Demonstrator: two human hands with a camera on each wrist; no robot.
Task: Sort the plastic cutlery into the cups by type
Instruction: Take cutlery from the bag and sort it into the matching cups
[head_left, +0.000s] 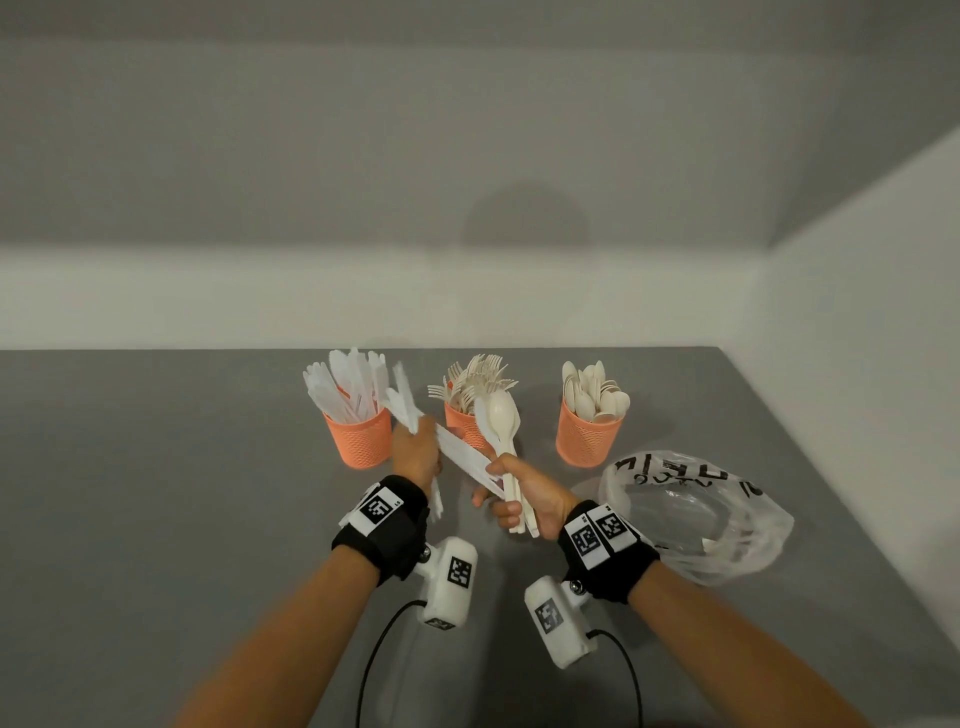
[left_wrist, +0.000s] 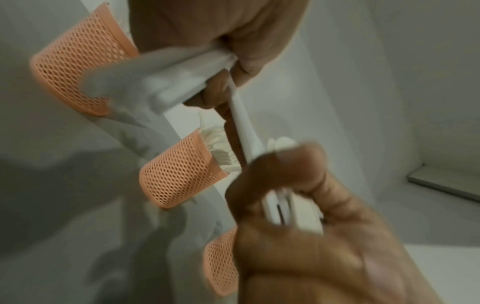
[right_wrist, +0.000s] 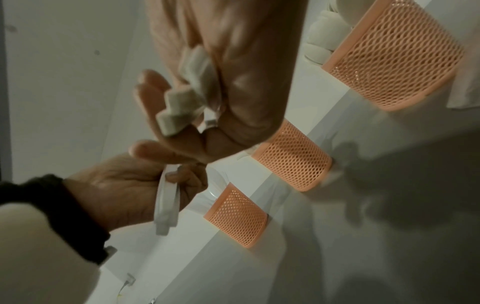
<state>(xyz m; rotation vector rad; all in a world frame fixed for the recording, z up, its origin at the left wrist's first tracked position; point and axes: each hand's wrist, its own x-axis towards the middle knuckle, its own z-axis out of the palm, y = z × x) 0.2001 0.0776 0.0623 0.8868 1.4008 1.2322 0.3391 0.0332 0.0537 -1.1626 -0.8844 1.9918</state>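
Note:
Three orange mesh cups stand in a row: the knife cup (head_left: 358, 439) on the left, the fork cup (head_left: 464, 426) in the middle, the spoon cup (head_left: 587, 439) on the right. My left hand (head_left: 418, 449) grips a fan of white knives (head_left: 402, 400) just right of the knife cup. My right hand (head_left: 511, 493) grips a bundle of cream spoons (head_left: 501, 415) and other cutlery in front of the fork cup. One white knife (head_left: 462, 457) spans between both hands. The left wrist view shows that knife (left_wrist: 241, 127) running from my left fingers (left_wrist: 241, 61) to the right hand (left_wrist: 298, 205).
A crumpled clear plastic bag (head_left: 696, 514) with black print lies right of my right hand, with some cutlery inside. The grey table (head_left: 156, 467) meets white walls behind and at the right. Cables trail from both wrist cameras toward the near edge.

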